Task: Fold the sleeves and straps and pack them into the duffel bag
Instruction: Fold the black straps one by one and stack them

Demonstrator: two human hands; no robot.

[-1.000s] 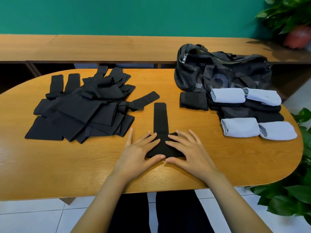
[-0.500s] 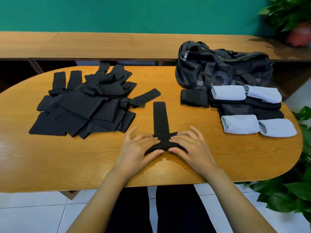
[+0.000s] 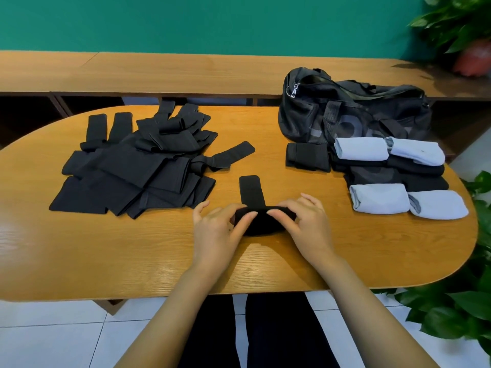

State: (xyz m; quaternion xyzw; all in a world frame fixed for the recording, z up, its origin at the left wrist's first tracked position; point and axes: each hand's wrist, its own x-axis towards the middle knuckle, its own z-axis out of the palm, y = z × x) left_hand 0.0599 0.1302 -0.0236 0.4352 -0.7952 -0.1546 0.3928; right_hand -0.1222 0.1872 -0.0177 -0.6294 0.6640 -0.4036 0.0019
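A person sits at a smooth wooden tabletop [image 3: 106,256] with rounded ends and a fine grain. Both hands are on one black strap [image 3: 261,220] near the front edge. The left hand [image 3: 216,229] pinches the left end of the rolled part between thumb and fingers. The right hand [image 3: 305,224] pinches the right end the same way. The rolled part looks soft and thick, like a little log lying sideways. A flat tail of the strap sticks out from it, pointing away from the person, and its end has round corners.

On the left lies a messy pile of black straps and sleeves [image 3: 138,171]. They are flat, long pieces of stretchy-looking cloth, lying across each other at many angles. Some narrow ends stick out at the back and to the right.

On the right sits a black duffel bag [image 3: 353,115]. It is soft and saggy, with a mesh-like side and a shiny metal zipper pull [image 3: 293,92]. I cannot tell what is inside it.

Just in front of the bag are folded things. One folded black bundle [image 3: 308,156] lies by itself. Beside it are four pale blue rolls [image 3: 378,199], two at the back and two at the front, with dark folded pieces [image 3: 398,176] between them.
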